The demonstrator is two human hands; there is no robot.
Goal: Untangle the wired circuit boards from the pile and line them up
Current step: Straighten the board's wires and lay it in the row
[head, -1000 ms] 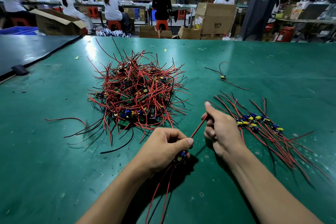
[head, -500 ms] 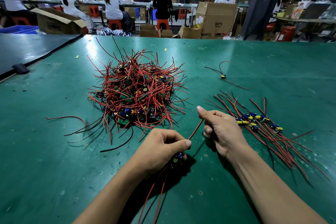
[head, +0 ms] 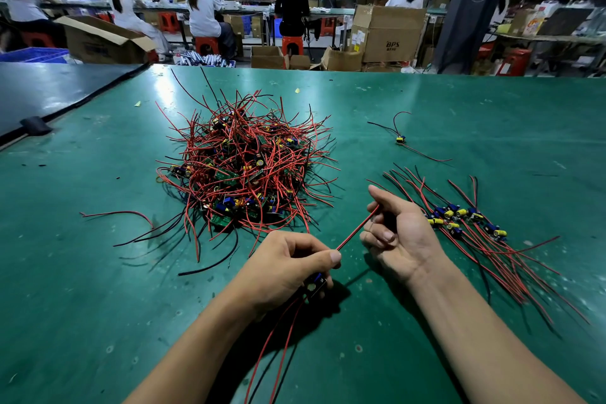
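Just in front of the pile (head: 246, 167), the left hand (head: 288, 267) is gripping a circuit board (head: 315, 284), and the curled fingers (head: 377, 234) of the right hand (head: 401, 238) are holding its red wire (head: 355, 229).

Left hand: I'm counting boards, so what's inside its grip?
One circuit board peeks out below the left hand; its red wire runs to the right hand. Curled fingers hide the rest.
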